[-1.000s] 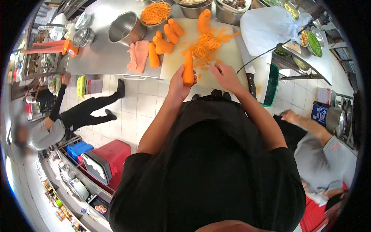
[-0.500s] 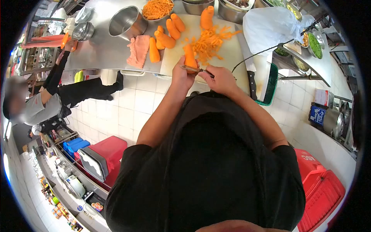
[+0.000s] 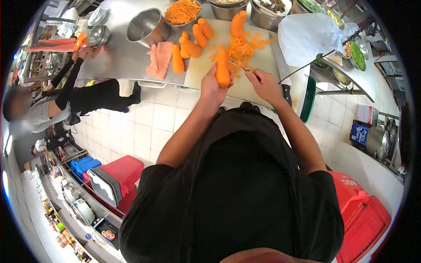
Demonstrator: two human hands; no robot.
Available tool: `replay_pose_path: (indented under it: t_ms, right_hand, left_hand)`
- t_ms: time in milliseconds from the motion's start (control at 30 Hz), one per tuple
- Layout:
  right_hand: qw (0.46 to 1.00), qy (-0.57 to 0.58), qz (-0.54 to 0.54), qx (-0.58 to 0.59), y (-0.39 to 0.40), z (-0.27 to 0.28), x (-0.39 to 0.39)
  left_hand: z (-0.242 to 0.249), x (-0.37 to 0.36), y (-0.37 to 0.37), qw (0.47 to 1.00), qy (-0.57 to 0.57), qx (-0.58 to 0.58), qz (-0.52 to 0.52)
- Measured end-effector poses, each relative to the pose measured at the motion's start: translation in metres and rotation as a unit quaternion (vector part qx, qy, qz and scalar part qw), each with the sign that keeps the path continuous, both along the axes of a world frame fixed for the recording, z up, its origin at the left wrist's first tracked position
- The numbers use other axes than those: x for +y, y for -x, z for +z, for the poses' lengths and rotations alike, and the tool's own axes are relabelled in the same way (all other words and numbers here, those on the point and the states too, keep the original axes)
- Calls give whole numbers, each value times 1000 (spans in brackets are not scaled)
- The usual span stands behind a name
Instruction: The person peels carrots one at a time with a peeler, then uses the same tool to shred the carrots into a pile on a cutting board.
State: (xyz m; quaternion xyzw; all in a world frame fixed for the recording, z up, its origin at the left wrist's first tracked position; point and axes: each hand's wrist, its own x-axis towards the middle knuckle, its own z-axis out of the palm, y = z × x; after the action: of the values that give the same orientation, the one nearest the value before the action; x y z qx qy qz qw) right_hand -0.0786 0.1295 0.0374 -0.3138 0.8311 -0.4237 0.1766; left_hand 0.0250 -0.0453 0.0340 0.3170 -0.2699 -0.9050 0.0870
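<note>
My left hand [image 3: 212,89] is closed around the lower part of a peeled-looking orange carrot [image 3: 222,70], held tilted upward over the front of the white cutting board [image 3: 199,78]. In my right hand [image 3: 264,84] is a peeler [image 3: 239,65], its handle gripped and its head just right of the carrot, apart from it. A heap of orange peelings [image 3: 241,47] lies behind on the board. One carrot [image 3: 238,24] rests at the back of the board, and several more carrots [image 3: 190,47] lie to the left.
A pink cloth [image 3: 159,60] and a steel pot [image 3: 148,27] stand left. Shredded carrot [image 3: 183,12] fills a bowl at the back. A knife [image 3: 286,90], a white plastic bag [image 3: 303,35] and a green bin [image 3: 309,98] are right. Another person [image 3: 44,105] works at the far left.
My right hand has moved right, taking the peeler off the carrot. The carrot now shows at greater length in my left hand. The other person's arms have shifted at the counter.
</note>
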Motion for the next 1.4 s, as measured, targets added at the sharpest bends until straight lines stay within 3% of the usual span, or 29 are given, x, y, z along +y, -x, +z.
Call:
replay_pose_path:
  t_ms: [167, 267, 467, 567, 667, 767, 867, 1167, 1400]
  right_hand:
    - [994, 22, 103, 19, -27, 28, -9]
    - [995, 43, 76, 49, -11, 4, -18]
    - [997, -66, -5, -39, 51, -66, -24]
    - [992, 0, -41, -115, 44, -62, -15]
    - [983, -112, -28, -144, 33, -45, -9]
    - [994, -20, -15, -111, 16, -47, -8]
    - [996, 52, 44, -57, -14, -12, -12]
    - [993, 6, 105, 53, -39, 19, -21]
    - [997, 16, 77, 22, -27, -1, -21]
  left_hand:
    - [20, 12, -2, 998, -8, -42, 37]
    - [27, 12, -7, 999, -4, -45, 19]
    - [-4, 5, -27, 997, -28, -18, -70]
    - [-7, 4, -31, 997, -30, 2, -68]
    - [-12, -4, -30, 999, -17, -4, -50]
    - [-20, -12, -24, 999, -17, -21, -29]
    - [-28, -16, -19, 999, -31, -24, 3]
    - [-23, -14, -6, 996, -83, -12, 40]
    - [-28, -19, 10, 997, -35, -45, 52]
